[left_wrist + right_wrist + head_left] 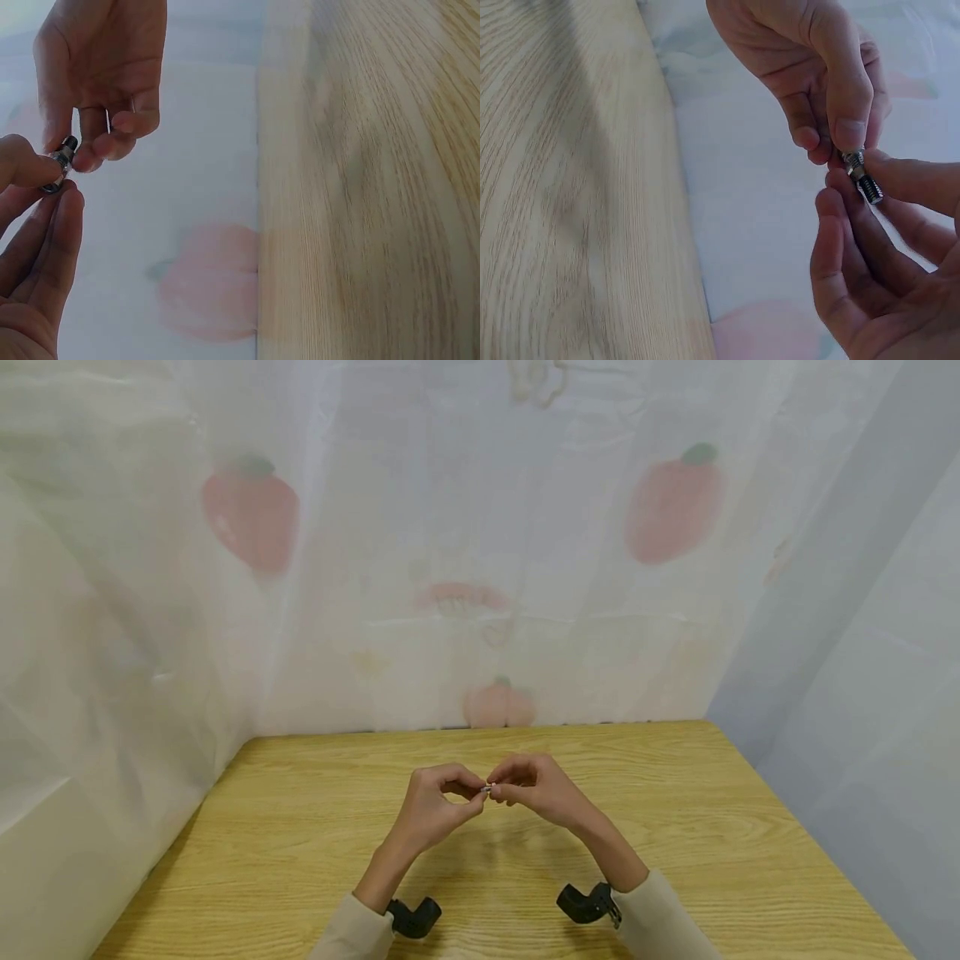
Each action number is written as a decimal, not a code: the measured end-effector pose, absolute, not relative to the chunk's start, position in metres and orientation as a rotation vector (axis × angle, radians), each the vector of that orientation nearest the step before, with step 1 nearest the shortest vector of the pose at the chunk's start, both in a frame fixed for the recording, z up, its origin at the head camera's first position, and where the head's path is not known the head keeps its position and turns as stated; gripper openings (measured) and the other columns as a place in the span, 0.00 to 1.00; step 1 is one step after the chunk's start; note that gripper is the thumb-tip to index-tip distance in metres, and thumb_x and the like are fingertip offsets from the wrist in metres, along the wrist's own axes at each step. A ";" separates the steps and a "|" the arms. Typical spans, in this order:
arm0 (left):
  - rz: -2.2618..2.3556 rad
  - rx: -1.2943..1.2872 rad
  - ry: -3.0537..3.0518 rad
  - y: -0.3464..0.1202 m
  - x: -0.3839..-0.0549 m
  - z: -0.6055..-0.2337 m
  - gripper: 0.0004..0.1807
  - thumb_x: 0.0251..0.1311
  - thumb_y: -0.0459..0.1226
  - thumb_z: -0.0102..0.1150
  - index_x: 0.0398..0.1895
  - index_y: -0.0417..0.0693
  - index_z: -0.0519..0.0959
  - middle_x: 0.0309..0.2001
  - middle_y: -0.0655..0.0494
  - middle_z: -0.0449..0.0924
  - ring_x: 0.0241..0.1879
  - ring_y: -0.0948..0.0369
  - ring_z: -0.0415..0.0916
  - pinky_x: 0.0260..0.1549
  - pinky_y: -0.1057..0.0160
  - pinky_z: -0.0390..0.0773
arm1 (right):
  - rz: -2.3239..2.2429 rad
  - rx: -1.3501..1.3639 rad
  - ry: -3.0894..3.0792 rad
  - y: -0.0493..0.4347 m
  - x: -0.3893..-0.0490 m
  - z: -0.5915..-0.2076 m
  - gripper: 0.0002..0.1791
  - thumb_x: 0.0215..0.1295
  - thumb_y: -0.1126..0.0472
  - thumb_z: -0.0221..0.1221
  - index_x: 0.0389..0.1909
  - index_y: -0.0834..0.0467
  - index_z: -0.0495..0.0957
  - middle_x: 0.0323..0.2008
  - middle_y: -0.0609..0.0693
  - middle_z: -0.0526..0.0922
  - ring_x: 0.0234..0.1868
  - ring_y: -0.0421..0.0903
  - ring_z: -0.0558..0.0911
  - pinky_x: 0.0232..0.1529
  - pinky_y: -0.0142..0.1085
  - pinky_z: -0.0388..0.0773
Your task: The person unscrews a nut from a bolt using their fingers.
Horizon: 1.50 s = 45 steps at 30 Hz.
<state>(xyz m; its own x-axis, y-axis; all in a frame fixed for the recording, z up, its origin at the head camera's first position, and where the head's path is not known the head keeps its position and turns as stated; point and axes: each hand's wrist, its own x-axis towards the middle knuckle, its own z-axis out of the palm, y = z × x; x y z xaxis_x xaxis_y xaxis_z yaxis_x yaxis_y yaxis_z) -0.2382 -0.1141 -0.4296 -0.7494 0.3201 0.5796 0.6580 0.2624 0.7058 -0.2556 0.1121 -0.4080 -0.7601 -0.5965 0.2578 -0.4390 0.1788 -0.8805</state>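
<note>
A small shiny metal bolt (487,788) is held between the two hands, raised above the table. My left hand (437,803) pinches its bright, ringed end between thumb and fingers. From the other side, my right hand (546,792) has its thumb and fingertips around the part toward the dark threaded end. That threaded tip of the bolt (870,190) shows plainly in the right wrist view, with a collar-like band behind it. In the left wrist view the bolt (64,156) stands tilted, its ringed end partly covered by the left thumb (34,166).
Under the hands lies a wood-grain table (300,827). A whitish curtain (570,652) with printed red fruit rises behind the table's far edge and along both sides. Black curved wrist mounts (415,917) sit at the cuffs of the light sleeves (352,931).
</note>
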 end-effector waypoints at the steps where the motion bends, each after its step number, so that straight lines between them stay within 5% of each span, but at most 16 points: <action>1: -1.482 -0.899 -2.217 -0.114 -0.238 -0.430 0.07 0.60 0.28 0.71 0.36 0.51 0.89 0.35 0.54 0.90 0.32 0.65 0.87 0.36 0.60 0.90 | -1.638 -1.019 2.305 0.112 -0.256 -0.409 0.11 0.74 0.62 0.61 0.51 0.63 0.83 0.45 0.62 0.86 0.43 0.45 0.87 0.45 0.39 0.88; 29: -1.471 -0.910 -2.186 -0.114 -0.240 -0.432 0.07 0.60 0.28 0.70 0.36 0.49 0.88 0.35 0.53 0.90 0.32 0.64 0.88 0.36 0.64 0.90 | -1.636 -1.010 2.285 0.112 -0.257 -0.408 0.11 0.76 0.62 0.59 0.52 0.63 0.82 0.44 0.63 0.86 0.42 0.44 0.86 0.41 0.37 0.86; 38: -1.482 -0.921 -2.178 -0.112 -0.241 -0.431 0.07 0.60 0.28 0.70 0.35 0.50 0.88 0.35 0.53 0.90 0.32 0.63 0.88 0.35 0.58 0.90 | -1.621 -1.018 2.285 0.113 -0.257 -0.409 0.11 0.76 0.61 0.59 0.52 0.62 0.82 0.45 0.62 0.86 0.42 0.45 0.85 0.40 0.37 0.86; 45: -1.476 -0.903 -2.188 -0.113 -0.239 -0.431 0.08 0.60 0.27 0.70 0.35 0.50 0.88 0.35 0.54 0.90 0.32 0.64 0.87 0.36 0.59 0.90 | -1.614 -1.012 2.297 0.112 -0.257 -0.410 0.13 0.76 0.61 0.60 0.55 0.62 0.82 0.48 0.63 0.86 0.44 0.53 0.86 0.41 0.36 0.86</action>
